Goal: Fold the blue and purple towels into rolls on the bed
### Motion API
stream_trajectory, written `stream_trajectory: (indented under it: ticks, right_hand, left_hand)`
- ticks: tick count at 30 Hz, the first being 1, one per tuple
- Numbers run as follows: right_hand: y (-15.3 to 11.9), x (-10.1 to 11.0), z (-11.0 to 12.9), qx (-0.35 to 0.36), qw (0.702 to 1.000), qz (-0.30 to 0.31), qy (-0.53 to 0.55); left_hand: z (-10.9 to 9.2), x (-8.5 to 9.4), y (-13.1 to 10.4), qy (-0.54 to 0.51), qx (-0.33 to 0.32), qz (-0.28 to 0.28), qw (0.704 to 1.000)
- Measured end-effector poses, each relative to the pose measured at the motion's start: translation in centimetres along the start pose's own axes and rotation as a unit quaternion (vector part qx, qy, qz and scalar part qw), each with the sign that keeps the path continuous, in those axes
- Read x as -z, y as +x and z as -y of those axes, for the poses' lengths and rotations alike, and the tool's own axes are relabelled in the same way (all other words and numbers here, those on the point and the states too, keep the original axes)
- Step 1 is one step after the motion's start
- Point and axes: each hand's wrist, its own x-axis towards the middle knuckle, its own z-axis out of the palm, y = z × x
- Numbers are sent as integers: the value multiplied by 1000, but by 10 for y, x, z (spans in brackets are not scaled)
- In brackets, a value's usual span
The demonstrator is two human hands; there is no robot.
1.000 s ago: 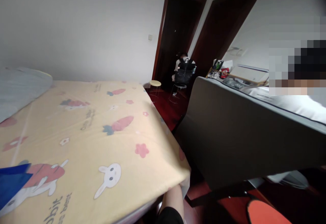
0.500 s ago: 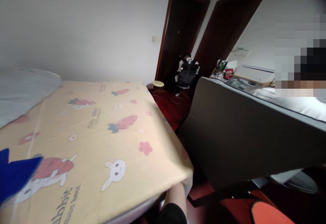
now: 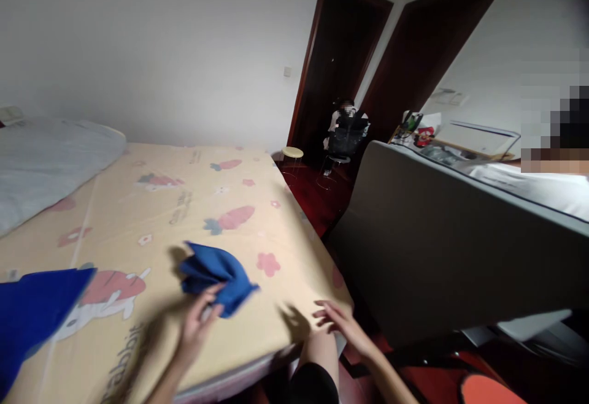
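Note:
My left hand holds a small crumpled blue cloth just over the bed, pinching its lower edge. Fingers apart and with nothing in them, my right hand hovers above the bed's near right corner, by my bare knee. The bed has a cream cover printed with rabbits, carrots and flowers. A larger blue cloth lies at its left edge.
Grey bedding lies at the far left. A grey panel stands right of the bed, with a person in white behind it. Beyond are a yellow stool and a seated person. An orange round seat is at lower right.
Both my hands have come into view, the left with the small blue cloth over the bed. The view has shifted slightly left.

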Motion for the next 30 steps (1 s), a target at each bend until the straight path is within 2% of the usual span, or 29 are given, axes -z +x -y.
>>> stream_trajectory:
  ticks: [2,3,4,5,6,7,8,11,12,13,15,18,20,23,26,28,30]
  right_hand:
    - [21,-63,-5,-8,996,85,8]
    - [29,-91,-11,-9,997,78,2]
    - [36,-114,-17,-6,998,69,-6]
    - [41,-132,-25,1,999,48,-16]
    - [45,-145,-32,12,999,20,-25]
    - [48,-154,-39,21,999,-2,-32]
    - [51,-158,-44,28,999,-20,-36]
    - [55,-161,-52,33,999,-22,-27]
    - [55,-161,-51,36,999,-11,-19]
    - [54,-161,-49,40,999,4,-10]
    - [50,-164,-43,55,997,45,8]
    - [44,-167,-34,80,992,99,16]
    - [42,-162,-29,96,990,105,8]
    - [43,-139,-24,130,990,46,-7]
    - [45,-112,-23,163,985,-39,-33]
    - [44,-101,-26,173,976,-86,-99]
    - [43,-100,-29,164,965,-121,-167]
  left_hand:
    - [18,-64,-27,-18,41,118,992]
    - [28,-87,-40,-11,66,167,984]
    - [39,-103,-52,-8,81,199,977]
    - [50,-111,-60,-9,90,222,971]
    - [60,-111,-64,-16,100,230,968]
    - [68,-105,-63,-34,115,211,970]
    - [76,-95,-58,-57,137,170,974]
    - [91,-59,-33,-118,218,-5,969]
    - [94,-50,-24,-129,240,-43,961]
    - [96,-46,-17,-137,259,-58,954]
    - [98,-49,-10,-161,289,-46,943]
    - [94,-71,-10,-219,310,-15,925]
    - [89,-83,-11,-259,306,-8,916]
    - [82,-84,-7,-296,293,-25,909]
    - [79,-67,-2,-281,264,-67,920]
    - [77,-54,-2,-229,237,-89,940]
    - [75,-46,-4,-127,203,-107,965]
